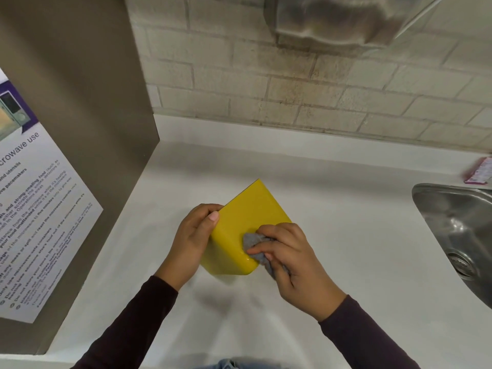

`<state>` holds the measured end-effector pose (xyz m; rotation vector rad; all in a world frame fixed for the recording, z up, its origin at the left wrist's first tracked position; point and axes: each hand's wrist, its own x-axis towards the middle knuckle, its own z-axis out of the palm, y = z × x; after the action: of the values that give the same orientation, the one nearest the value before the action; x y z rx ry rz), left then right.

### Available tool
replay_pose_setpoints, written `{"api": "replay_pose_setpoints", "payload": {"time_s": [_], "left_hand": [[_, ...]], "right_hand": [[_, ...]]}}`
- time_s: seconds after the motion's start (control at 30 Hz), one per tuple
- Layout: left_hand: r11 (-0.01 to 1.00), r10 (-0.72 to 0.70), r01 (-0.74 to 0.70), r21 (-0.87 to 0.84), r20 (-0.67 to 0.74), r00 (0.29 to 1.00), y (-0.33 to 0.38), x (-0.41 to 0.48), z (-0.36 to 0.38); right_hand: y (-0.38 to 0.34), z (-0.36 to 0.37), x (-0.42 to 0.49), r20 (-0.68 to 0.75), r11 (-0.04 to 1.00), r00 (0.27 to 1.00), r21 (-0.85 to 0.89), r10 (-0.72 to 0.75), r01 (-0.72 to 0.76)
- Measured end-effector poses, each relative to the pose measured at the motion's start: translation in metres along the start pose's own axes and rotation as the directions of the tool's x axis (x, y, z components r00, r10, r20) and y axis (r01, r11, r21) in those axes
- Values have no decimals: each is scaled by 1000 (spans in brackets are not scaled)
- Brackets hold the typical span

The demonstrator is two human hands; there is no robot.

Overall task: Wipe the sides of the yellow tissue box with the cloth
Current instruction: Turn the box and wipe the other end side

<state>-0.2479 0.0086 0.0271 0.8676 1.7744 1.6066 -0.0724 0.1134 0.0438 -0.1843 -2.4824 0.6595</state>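
The yellow tissue box (243,222) is held tilted above the white counter (346,235) at the middle of the view, one smooth side facing up. My left hand (193,242) grips its left edge, thumb on the upper face. My right hand (290,258) clutches a bunched grey cloth (253,243) and presses it against the box's near right corner. Part of the cloth is hidden under my fingers.
A tall grey panel (80,115) with a microwave-use notice (34,222) stands at the left. A steel sink (463,233) lies at the right edge, with a pink packet (479,174) behind it. A brick wall and a metal dispenser (332,20) are at the back.
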Motion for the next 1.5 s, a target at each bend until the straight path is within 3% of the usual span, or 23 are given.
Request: {"api": "replay_pose_setpoints", "payload": {"time_s": [0.17,0.27,0.43,0.8,0.9,0.97,1.0,1.03,1.1,1.13,1.17,1.2,1.27,1.37,1.5], "left_hand": [[1000,-12,12,10,-11,1000,-1,0,-1],[1000,-17,18,10,-46,999,0,-2,1],[1000,5,-2,31,-85,996,2,-3,3],[996,70,-67,65,-35,997,2,-2,2],[997,50,-47,63,-39,998,1,1,0],[1000,18,-16,26,-55,998,0,3,-4],[1000,0,1,3,-58,998,-1,4,-6],[1000,-22,20,-23,-56,998,-1,5,-9],[993,-67,65,-96,-23,997,-3,7,-12],[986,-83,84,-142,9,996,-4,6,-15],[978,-88,97,-185,53,995,-6,6,-18],[972,-82,103,-212,108,991,-8,4,-23],[974,-63,113,-195,246,967,-9,0,-36],[989,-96,134,-62,415,905,-2,-2,-54],[981,-189,147,128,435,880,9,0,-60]], "right_hand": [[17,-7,14,-158,967,956,110,246,-230],[15,-2,32,-198,946,927,134,319,-296],[-5,11,44,-164,955,946,148,279,-256],[-16,3,-5,87,992,996,120,19,-29],[0,-5,-23,97,998,994,40,47,-51],[9,-6,-33,17,971,976,97,216,-217],[11,-6,-35,-36,906,930,242,366,-347],[12,-5,-36,-41,758,846,469,532,-454],[12,-5,-34,169,199,671,878,721,-435],[13,-4,-32,310,-86,622,928,719,-363],[14,-3,-32,404,-273,600,914,691,-300],[15,-1,-31,460,-385,599,886,656,-259],[13,-1,-29,496,-472,630,852,597,-224],[11,-6,-29,499,-485,643,847,581,-219],[5,-7,-29,557,-517,642,809,526,-279]]}}
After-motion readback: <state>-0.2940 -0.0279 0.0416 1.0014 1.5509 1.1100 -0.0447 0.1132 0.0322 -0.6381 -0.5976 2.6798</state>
